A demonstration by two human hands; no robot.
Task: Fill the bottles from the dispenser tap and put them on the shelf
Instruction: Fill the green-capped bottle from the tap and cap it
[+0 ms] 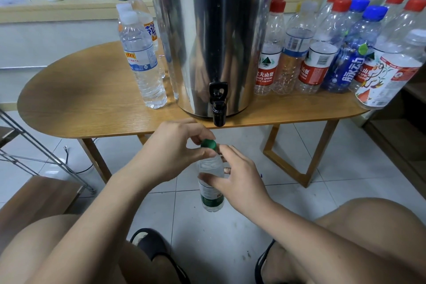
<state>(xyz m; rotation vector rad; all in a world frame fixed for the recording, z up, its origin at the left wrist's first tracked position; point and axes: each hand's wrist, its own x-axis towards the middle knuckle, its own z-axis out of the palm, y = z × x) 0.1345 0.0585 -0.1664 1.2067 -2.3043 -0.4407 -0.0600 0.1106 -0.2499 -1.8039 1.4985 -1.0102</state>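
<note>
- 2 hands share 1 bottle (211,191). It hangs in the air in front of the table (92,104) edge, over the tiled floor and between the person's knees.
- Left hand (170,154): thumb and fingertips are pinched narrowly round the green cap (208,145) on top of the bottle. Whether the cap is being turned on or off cannot be told.
- Right hand (239,182): it is wrapped round the bottle's upper body just under the neck, with the thumb across the front and the fingers behind. This hand carries the weight.
- Long axis: the bottle stands close to upright, with the cap up toward the table and the base down toward the floor. The green label sits below the right hand's grip.
- Key relation: the cap lies just below the black tap (218,104) and slightly to its left. The tap juts over the table edge from the steel dispenser (212,30). Mouth and spout are near each other but apart.
- Judgement: if the bottle needs filling, a short lift up and to the right would bring the neck under the spout, once the left hand takes the cap away.
- Judgement: the left hand is nearer the tap lever and the right hand is better left steadying the body.
- Water level inside the bottle is too hard to read.
- 3 or so capped bottles (143,60) stand left of the dispenser, and the nearest looks filled.
- Right of it a crowd of mostly empty-looking bottles (309,53) waits.
- Shelf: a metal frame (34,152) shows at the far left, but I cannot tell whether it is the shelf.
</note>
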